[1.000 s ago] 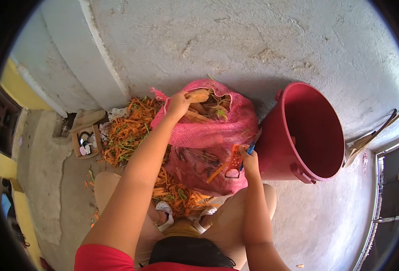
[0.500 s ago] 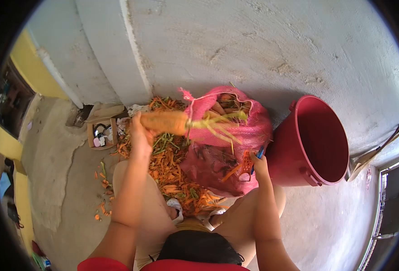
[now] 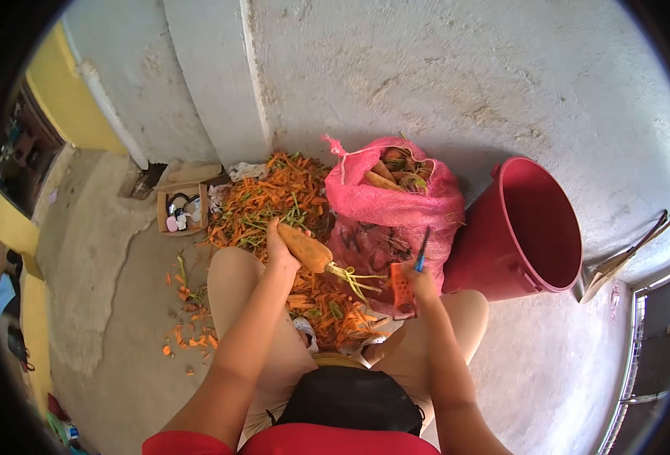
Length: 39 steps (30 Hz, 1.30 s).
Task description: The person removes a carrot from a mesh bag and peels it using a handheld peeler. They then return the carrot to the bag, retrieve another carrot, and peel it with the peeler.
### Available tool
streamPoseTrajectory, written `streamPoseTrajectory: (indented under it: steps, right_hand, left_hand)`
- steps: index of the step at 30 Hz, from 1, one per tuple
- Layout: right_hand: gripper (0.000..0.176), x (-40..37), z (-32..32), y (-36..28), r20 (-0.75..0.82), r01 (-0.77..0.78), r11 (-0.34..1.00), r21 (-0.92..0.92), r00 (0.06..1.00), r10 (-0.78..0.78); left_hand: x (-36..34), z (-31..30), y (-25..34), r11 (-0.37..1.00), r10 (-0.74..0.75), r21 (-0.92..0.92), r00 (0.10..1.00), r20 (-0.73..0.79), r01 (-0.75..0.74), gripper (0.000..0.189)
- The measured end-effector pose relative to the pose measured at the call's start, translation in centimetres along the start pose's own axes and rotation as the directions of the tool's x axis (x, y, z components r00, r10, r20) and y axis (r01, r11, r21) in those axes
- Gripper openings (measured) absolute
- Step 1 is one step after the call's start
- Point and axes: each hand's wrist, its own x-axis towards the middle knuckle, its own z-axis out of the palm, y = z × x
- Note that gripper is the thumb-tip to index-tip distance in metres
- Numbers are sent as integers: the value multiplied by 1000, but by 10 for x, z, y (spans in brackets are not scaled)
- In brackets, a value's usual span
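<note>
My left hand (image 3: 279,249) is closed round the thick end of a large carrot (image 3: 306,249), whose green stems point right, toward my other hand. My right hand (image 3: 420,282) grips an orange slotted peeler (image 3: 401,288) together with a blue-handled knife (image 3: 423,250) whose dark blade points up. The carrot's stems end just left of the peeler, apart from it. Below and behind the carrot spreads a heap of orange peelings and green bits (image 3: 274,201). Behind my right hand stands a pink mesh sack (image 3: 373,220) with carrots (image 3: 395,171) showing in its open top.
A tall red bin (image 3: 486,235) stands to the right of the sack, near the grey wall (image 3: 441,76). At the left is a small cardboard box (image 3: 163,216) with small items. Scattered peelings (image 3: 179,334) lie left of my legs. A dustpan-like object (image 3: 596,280) leans at the right.
The carrot in my left hand has come down and nearer to my body, its stems now tilted downward. My right hand has shifted slightly left and down with the tools. The view has moved slightly.
</note>
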Motion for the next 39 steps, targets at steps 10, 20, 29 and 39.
streamPoseTrajectory:
  steps: [10, 20, 29, 39]
  right_hand:
    - [7, -51, 85, 13, 339, -363, 867, 342, 908, 247]
    - [13, -34, 110, 29, 293, -134, 987, -90, 944, 154]
    - [35, -24, 61, -4, 379, 364, -195, -911, 924, -43]
    - [19, -8, 113, -11, 334, 313, -235, -920, 941, -54]
  left_hand:
    - [-18, -13, -2, 981, -151, -121, 988, -4, 150, 62]
    - [-16, -8, -4, 994, -105, 41, 943, 315, 97, 40]
    - [8, 5, 0, 593, 372, 447, 720, 586, -670, 48]
    - [-9, 8, -24, 254, 345, 620, 669, 659, -742, 41]
